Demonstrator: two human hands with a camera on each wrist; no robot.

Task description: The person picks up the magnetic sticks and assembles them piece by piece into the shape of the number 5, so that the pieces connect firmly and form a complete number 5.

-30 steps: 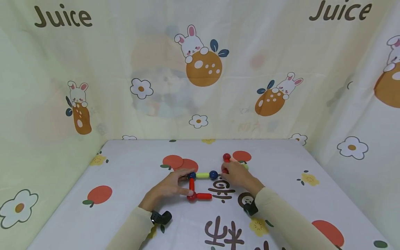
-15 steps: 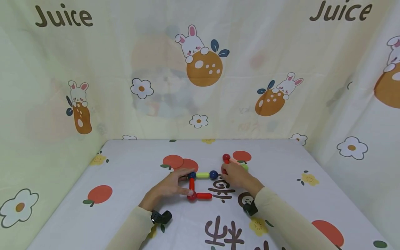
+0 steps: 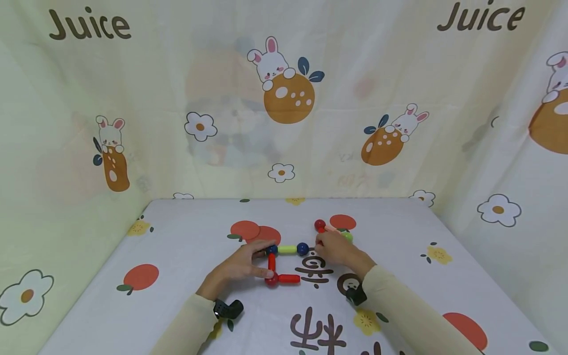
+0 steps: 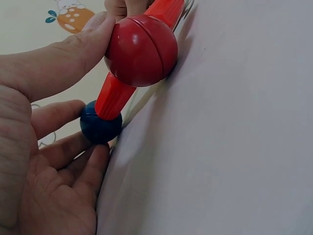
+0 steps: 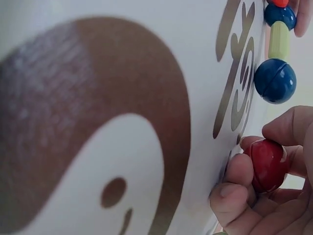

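My left hand (image 3: 241,261) holds a magnetic ball-and-rod frame flat on the table. Its thumb presses a red ball (image 4: 142,51), and its fingertips lie against a blue ball (image 4: 100,122). A red rod (image 4: 115,96) joins these two. From the red ball a second red rod (image 3: 289,279) points right with a free end. A yellow-green rod (image 3: 287,250) links the blue ball to another blue ball (image 3: 302,249). Just right of that, my right hand (image 3: 338,247) pinches a red ball (image 5: 268,165). A further red ball (image 3: 320,225) on a short red rod sticks out beyond the fingers.
Partly behind my right hand are a green ball (image 3: 347,237) and a pale orange rod (image 3: 331,229). The white tablecloth (image 3: 177,236) carries printed fruit, flowers and lettering. Patterned curtains (image 3: 230,148) close off the back and both sides.
My right hand and the red ball-and-rod piece have shifted very slightly, the far red ball moving a little left and nearer. My left hand and its frame stay in place.
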